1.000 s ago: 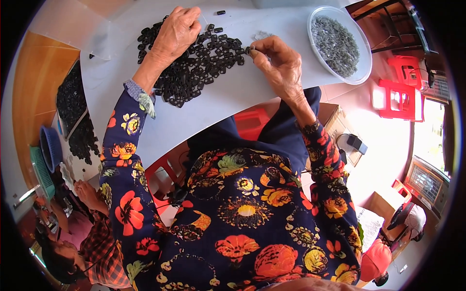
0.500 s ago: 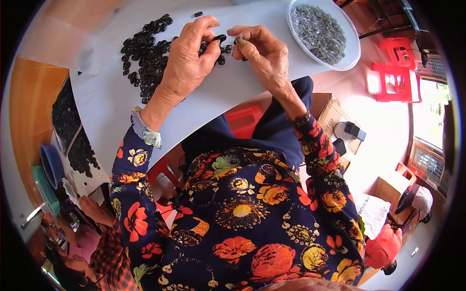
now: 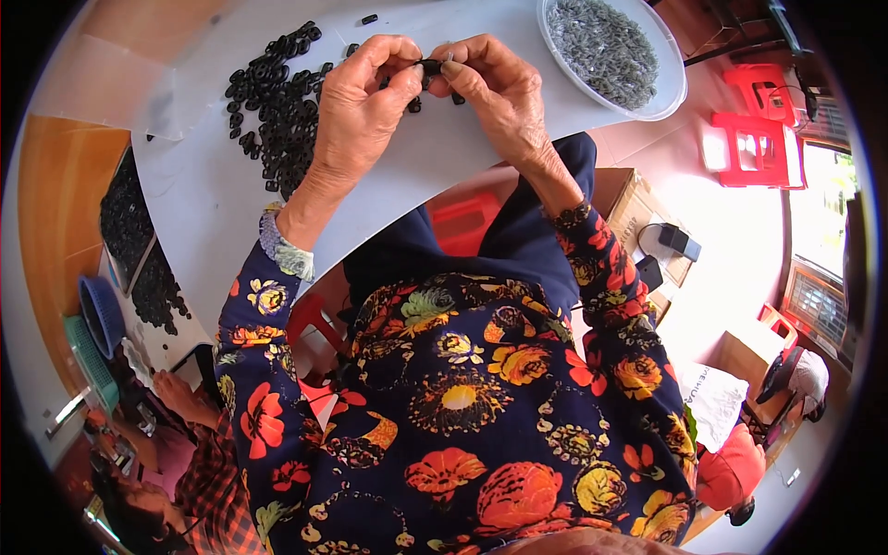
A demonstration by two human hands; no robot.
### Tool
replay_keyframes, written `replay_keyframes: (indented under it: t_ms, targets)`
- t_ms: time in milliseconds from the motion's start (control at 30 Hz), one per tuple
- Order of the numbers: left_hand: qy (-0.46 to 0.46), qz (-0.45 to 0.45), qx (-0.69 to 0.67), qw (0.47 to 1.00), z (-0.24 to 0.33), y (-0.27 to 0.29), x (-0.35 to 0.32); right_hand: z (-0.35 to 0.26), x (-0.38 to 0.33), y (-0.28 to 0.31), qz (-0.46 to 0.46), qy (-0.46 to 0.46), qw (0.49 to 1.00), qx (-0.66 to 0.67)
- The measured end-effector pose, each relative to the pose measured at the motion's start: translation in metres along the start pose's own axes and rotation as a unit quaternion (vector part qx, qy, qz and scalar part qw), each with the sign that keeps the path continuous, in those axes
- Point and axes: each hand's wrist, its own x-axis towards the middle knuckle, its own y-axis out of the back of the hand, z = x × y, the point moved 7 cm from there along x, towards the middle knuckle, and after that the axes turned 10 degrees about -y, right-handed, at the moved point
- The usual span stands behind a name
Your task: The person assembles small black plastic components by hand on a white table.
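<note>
Over the pale table (image 3: 208,166), my left hand (image 3: 359,116) pinches a small black oblong piece (image 3: 431,67) between thumb and fingers. My right hand (image 3: 504,97) is closed in a pinch at the other end of that piece, and the fingertips of both hands nearly meet. A tiny clear piece (image 3: 450,56) shows at the right thumb and forefinger. Beside my left hand spreads a pile of black pieces with holes (image 3: 282,120). A few loose ones lie under and between my hands.
A round white tub (image 3: 680,92) of small clear pieces stands at the table's right. Red stools (image 3: 749,148) and a cardboard box (image 3: 624,208) are at the right. At the left, another person in a checked shirt (image 3: 217,476) sits near more black pieces (image 3: 153,287) and a blue basket (image 3: 99,314).
My hands have come together, so the black piece in my left fingers now meets my right fingertips. The right hand moved slightly left.
</note>
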Motion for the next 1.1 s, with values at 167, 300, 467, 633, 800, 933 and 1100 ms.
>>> replay_keyframes:
  t_ms: [167, 300, 467, 633, 800, 933, 1100]
  targets:
    - [0.015, 0.052, -0.077, 0.996, -0.011, 0.007, -0.003, 0.002, -0.001, 0.000, 0.015, -0.022, 1.000, 0.007]
    - [0.049, 0.051, -0.173, 0.982, -0.019, 0.004, 0.001, 0.004, -0.001, 0.003, 0.022, -0.019, 1.000, 0.005]
    - [0.053, -0.001, -0.180, 0.982, -0.023, 0.008, 0.009, 0.005, -0.001, 0.005, 0.030, -0.018, 0.999, -0.039]
    - [0.050, -0.044, -0.155, 0.986, -0.022, 0.010, 0.013, 0.005, 0.000, 0.003, 0.007, 0.004, 0.997, -0.073]
    - [0.040, -0.067, -0.142, 0.987, -0.020, 0.008, 0.017, 0.008, -0.001, -0.002, -0.014, -0.023, 0.999, -0.047]
    - [0.054, -0.096, -0.141, 0.984, -0.018, 0.005, 0.018, 0.006, -0.001, -0.002, -0.014, -0.011, 1.000, -0.014]
    - [0.081, -0.119, -0.111, 0.983, -0.027, 0.011, 0.023, 0.005, -0.002, -0.001, -0.009, -0.014, 1.000, -0.017]
